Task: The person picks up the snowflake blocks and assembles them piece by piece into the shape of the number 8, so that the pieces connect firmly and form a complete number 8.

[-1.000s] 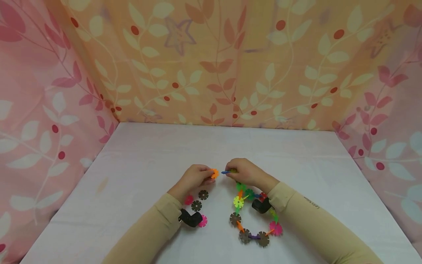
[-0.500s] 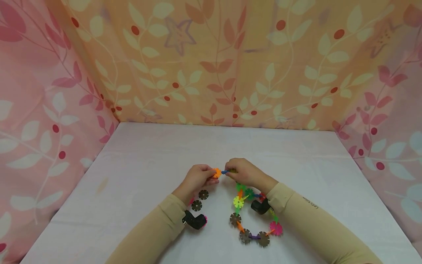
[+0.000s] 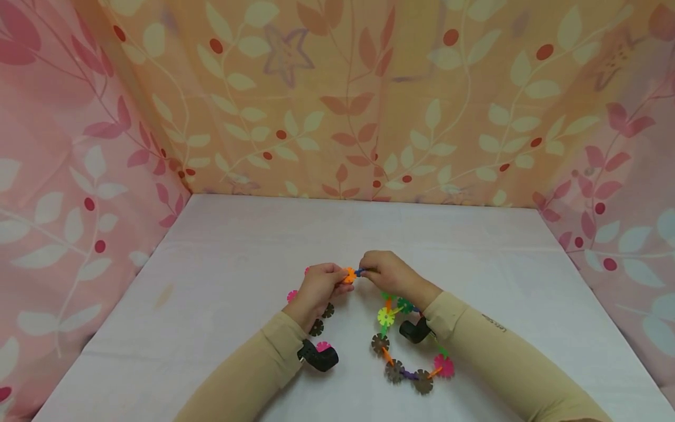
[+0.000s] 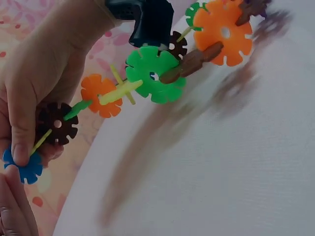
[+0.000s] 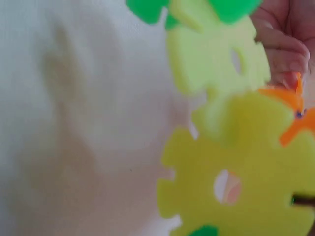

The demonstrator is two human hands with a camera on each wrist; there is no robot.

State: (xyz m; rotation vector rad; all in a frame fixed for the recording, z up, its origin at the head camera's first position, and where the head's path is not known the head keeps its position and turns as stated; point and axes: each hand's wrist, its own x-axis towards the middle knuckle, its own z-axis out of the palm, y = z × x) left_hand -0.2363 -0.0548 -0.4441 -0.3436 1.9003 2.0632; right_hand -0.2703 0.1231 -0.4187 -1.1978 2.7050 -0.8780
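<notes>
In the head view my left hand (image 3: 319,287) pinches an orange notched plastic disc (image 3: 350,275). My right hand (image 3: 398,274) pinches a blue disc (image 3: 360,273), whose edge meets the orange one. Whether the two are interlocked I cannot tell. From the right hand a linked chain of discs (image 3: 387,317) in several colours hangs to the table. In the left wrist view the thumb lies on the blue disc (image 4: 24,167), the chain runs off to the upper right, and other fingertips (image 4: 12,201) are close by. Large yellow discs (image 5: 261,191) fill much of the right wrist view.
Several discs lie around my left hand, including brown ones (image 3: 316,327) and pink ones (image 3: 292,296), partly hidden by the arm. The chain's brown discs (image 3: 422,382) rest on the white tabletop (image 3: 263,228). Patterned cloth walls (image 3: 337,99) enclose the table.
My left hand has moved right, bringing the orange disc up against the blue one and uncovering pink discs on its left. The right hand has hardly moved, and the chain has shifted slightly.
</notes>
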